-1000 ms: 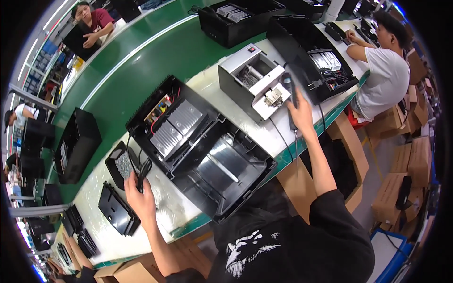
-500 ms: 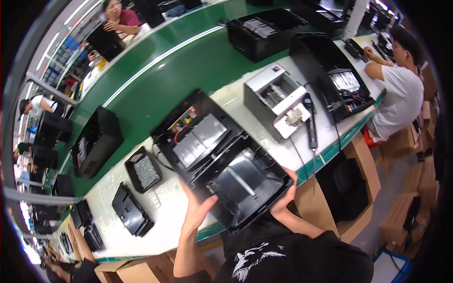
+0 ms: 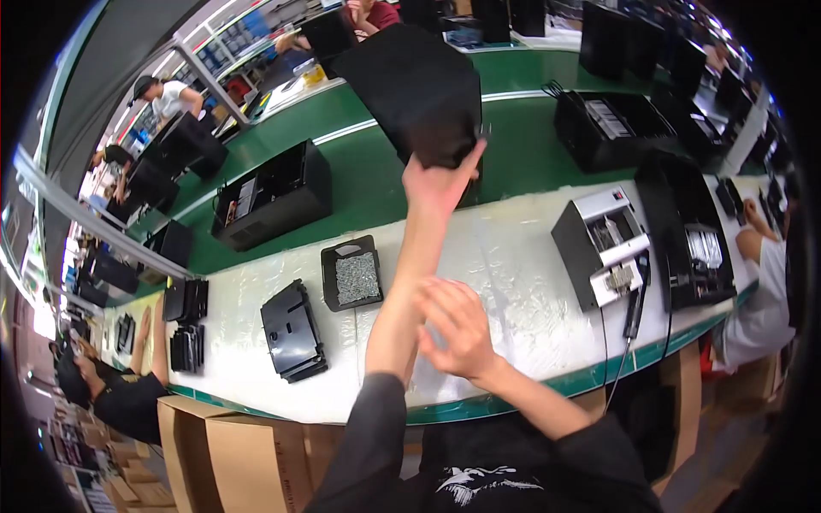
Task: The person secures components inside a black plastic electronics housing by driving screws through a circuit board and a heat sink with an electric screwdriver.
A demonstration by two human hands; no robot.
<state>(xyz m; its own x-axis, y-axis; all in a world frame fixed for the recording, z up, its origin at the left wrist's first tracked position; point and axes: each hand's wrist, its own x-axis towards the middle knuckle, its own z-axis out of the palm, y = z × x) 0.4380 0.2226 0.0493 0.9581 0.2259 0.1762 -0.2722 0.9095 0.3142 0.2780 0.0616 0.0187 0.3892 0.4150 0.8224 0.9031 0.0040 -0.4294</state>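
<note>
My left arm stretches out over the green belt. My left hand (image 3: pixel 438 186) is closed on the near end of a black box-shaped casing (image 3: pixel 419 85), its fingers partly hidden by it. The casing is tilted, showing a plain dark side; its inside is out of sight. Near my left forearm, above the white bench, my right hand (image 3: pixel 457 329) is empty, fingers apart and slightly bent. To the left of my hands lie a black tray of small metal screws (image 3: pixel 357 278) and a black plastic panel (image 3: pixel 292 331).
The green belt (image 3: pixel 513 158) runs behind the white bench (image 3: pixel 513 316) and carries open black casings (image 3: pixel 274 195). At right stand a grey screw feeder (image 3: pixel 599 244), an electric screwdriver (image 3: pixel 634 303) and another black casing (image 3: pixel 684 231). Cardboard boxes (image 3: pixel 248 462) sit below; co-workers are at both sides.
The black casing, held in both hands over the bench with its inside showing, is now farther off, over the belt, and turned. My right hand has let go. The view has shifted.
</note>
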